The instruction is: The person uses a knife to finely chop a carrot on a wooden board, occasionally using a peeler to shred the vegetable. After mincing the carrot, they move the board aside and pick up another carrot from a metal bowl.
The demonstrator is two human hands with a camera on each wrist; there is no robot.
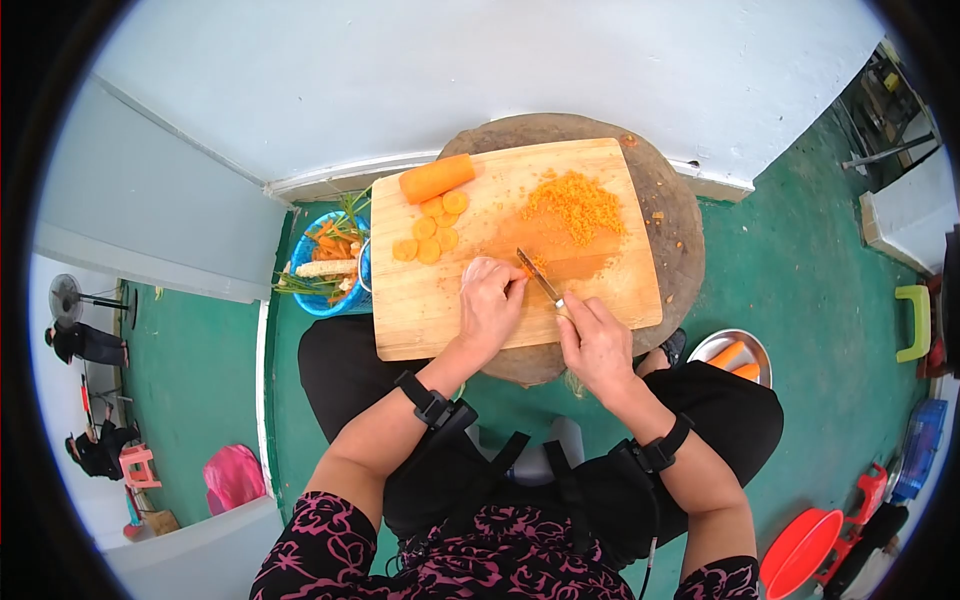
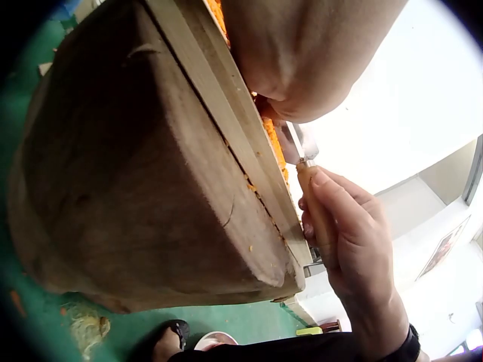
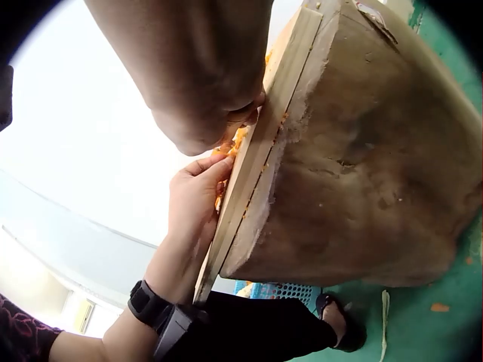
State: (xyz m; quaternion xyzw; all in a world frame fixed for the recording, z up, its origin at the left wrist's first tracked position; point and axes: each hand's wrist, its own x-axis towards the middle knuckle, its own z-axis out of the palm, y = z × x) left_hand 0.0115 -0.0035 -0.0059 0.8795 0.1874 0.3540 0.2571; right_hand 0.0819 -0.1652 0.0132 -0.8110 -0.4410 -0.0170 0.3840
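My right hand [image 1: 597, 345] grips the wooden handle of a small knife [image 1: 538, 275], whose blade slants across a few carrot strips on the wooden cutting board [image 1: 420, 310]. Close to the blade, the curled fingers of my left hand [image 1: 490, 305] hold the carrot strips [image 3: 219, 200] against the board. Finely diced carrot [image 1: 577, 205] lies heaped at the board's upper right. Several round carrot slices [image 1: 425, 228] and a thick carrot piece [image 1: 437, 179] lie at its upper left. The left wrist view shows the knife handle [image 2: 321, 211] inside the right fist.
The board rests on a broad wooden stump [image 1: 680, 230] beside a pale wall. A blue basket [image 1: 300, 262] with vegetable scraps stands left; a metal bowl [image 1: 765, 360] with carrots sits on the green floor at right. Farther right is a red basin [image 1: 800, 555].
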